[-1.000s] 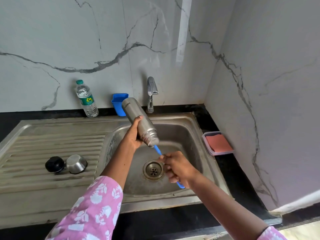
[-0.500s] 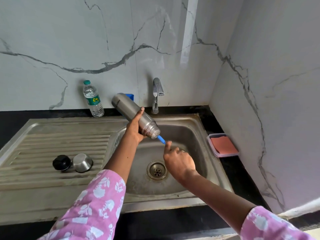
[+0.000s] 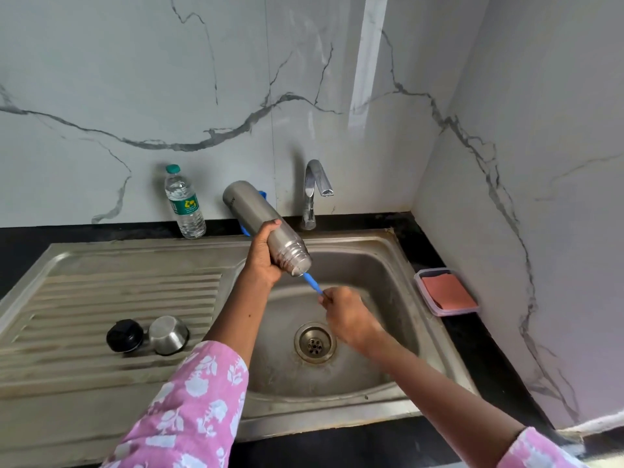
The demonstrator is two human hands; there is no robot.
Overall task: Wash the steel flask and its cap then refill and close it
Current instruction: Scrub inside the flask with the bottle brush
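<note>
My left hand (image 3: pixel 265 256) grips the steel flask (image 3: pixel 260 221) near its neck and holds it tilted over the sink basin (image 3: pixel 378 275), mouth down toward the right. A blue brush handle (image 3: pixel 312 283) sticks out of the mouth; the brush end is hidden inside. My right hand (image 3: pixel 347 315) grips the lower end of that handle above the drain (image 3: pixel 314 342). The black inner cap (image 3: pixel 124 335) and the steel outer cap (image 3: pixel 168 334) lie side by side on the ribbed drainboard (image 3: pixel 101 292).
A chrome tap (image 3: pixel 315 190) stands behind the basin; no water runs. A plastic water bottle (image 3: pixel 185 202) stands against the wall, with a blue holder (image 3: pixel 262 194) mostly hidden behind the flask. A clear tray with a pink sponge (image 3: pixel 447 292) sits on the black counter at right.
My right hand has pushed the brush deeper into the flask, so less blue handle shows. The flask has tipped flatter, its base swinging to the left.
</note>
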